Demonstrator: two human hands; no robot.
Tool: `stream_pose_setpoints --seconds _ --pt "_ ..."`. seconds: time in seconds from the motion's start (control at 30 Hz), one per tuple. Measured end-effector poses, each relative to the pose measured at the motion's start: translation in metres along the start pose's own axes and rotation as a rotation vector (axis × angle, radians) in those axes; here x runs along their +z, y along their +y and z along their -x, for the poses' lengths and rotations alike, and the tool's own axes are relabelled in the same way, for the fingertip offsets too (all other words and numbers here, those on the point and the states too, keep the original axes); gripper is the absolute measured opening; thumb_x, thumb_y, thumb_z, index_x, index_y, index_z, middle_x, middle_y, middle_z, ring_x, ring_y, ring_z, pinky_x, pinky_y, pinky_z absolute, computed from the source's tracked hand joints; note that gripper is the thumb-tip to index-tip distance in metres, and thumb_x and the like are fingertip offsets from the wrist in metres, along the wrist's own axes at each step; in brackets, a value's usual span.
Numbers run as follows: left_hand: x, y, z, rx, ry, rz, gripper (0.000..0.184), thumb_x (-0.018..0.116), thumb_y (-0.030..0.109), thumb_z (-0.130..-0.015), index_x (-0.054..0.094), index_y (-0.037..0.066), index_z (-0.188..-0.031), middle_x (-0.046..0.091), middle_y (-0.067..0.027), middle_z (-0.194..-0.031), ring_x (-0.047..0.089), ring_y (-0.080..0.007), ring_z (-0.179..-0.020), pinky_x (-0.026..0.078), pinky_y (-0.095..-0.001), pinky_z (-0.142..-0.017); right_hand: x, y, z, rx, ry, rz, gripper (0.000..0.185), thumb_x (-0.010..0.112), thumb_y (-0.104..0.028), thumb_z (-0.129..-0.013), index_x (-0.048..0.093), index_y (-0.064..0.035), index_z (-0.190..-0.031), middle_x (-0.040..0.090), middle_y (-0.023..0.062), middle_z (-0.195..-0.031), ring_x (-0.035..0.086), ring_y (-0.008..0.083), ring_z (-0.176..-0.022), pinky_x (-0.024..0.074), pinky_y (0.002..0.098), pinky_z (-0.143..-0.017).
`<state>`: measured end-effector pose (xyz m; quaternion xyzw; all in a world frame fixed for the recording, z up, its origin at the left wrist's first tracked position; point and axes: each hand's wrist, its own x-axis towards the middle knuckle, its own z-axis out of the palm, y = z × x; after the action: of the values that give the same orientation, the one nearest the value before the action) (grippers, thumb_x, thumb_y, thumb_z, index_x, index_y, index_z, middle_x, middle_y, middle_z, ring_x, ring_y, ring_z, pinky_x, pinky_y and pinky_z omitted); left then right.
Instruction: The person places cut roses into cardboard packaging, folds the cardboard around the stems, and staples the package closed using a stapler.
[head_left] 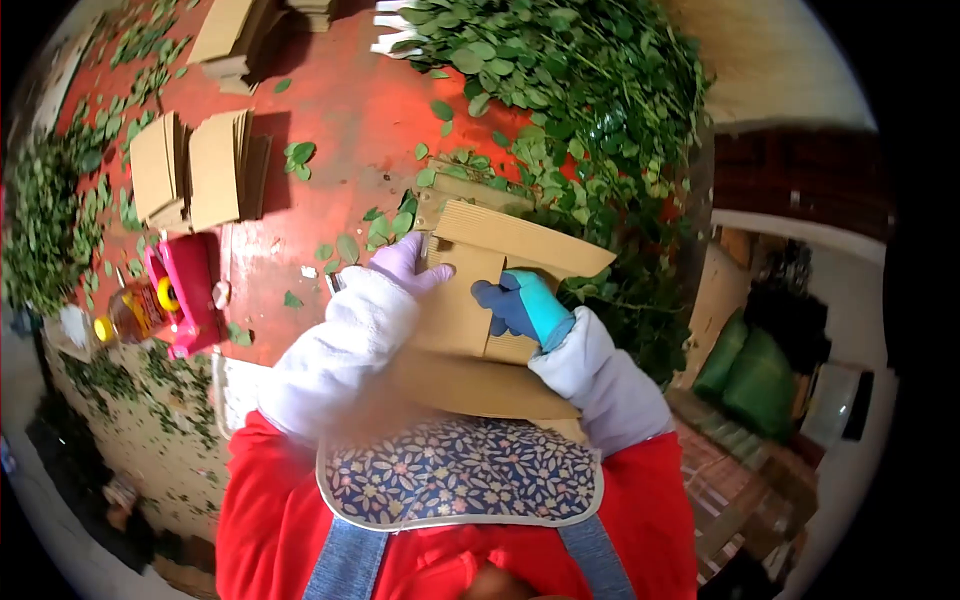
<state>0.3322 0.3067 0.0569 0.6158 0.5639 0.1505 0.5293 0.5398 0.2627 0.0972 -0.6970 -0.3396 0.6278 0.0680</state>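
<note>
A piece of folded brown corrugated cardboard (460,295) with a raised flap along its far side is in front of my body. My left hand (405,262), in a lilac glove, grips its left edge, the thumb on top. My right hand (525,305), in a dark blue and teal glove, rests on the cardboard near a vertical slit or seam. Its fingers are curled, and what they hold, if anything, is hidden. Nearer to me, another cardboard panel (490,388) extends over the flowered apron (460,475).
Piled leafy green stems (570,80) cover the far right of the red table (350,110). Folded cardboard pieces (215,170) stand at left, near a pink tape dispenser (190,290) and a yellow-capped bottle (135,312). Loose leaves lie scattered. Green sacks (750,370) are at right.
</note>
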Motion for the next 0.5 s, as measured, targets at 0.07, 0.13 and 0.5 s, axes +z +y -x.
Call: stream_pose_setpoints --seconds 0.07,0.13,0.5 --pt "-0.001 0.004 0.0 -0.035 -0.047 0.04 0.053 0.08 0.028 -0.078 0.059 0.003 -0.12 0.07 -0.007 -0.091 0.061 -0.0104 -0.077 0.051 -0.0247 -0.075 0.003 0.01 -0.005 -0.064 0.017 -0.075 0.042 0.064 -0.041 -0.087 0.066 0.0008 -0.087 0.066 0.0136 -0.068 0.063 0.0235 -0.058 0.0504 0.0368 -0.06" --pt "0.003 -0.001 0.0 0.003 -0.029 0.221 0.051 0.08 0.021 -0.079 0.058 0.002 -0.121 0.07 -0.0063 -0.098 0.062 -0.0103 -0.086 0.05 -0.0255 -0.08 -0.001 0.0 0.006 -0.248 0.196 0.607 0.047 0.06 -0.049 -0.086 0.067 -0.0023 -0.083 0.067 0.0177 -0.073 0.065 0.0316 -0.062 0.0514 0.0422 -0.063" --pt "0.017 -0.015 0.003 0.033 0.041 0.533 0.044 0.075 0.01 -0.084 0.057 0.002 -0.122 0.066 -0.0006 -0.102 0.059 -0.008 -0.088 0.047 -0.0226 -0.079 0.012 0.015 0.045 -0.917 0.268 1.198 0.063 0.06 -0.04 -0.083 0.047 -0.0087 -0.136 0.035 0.0154 -0.149 0.031 0.0333 -0.138 0.0253 0.047 -0.11"
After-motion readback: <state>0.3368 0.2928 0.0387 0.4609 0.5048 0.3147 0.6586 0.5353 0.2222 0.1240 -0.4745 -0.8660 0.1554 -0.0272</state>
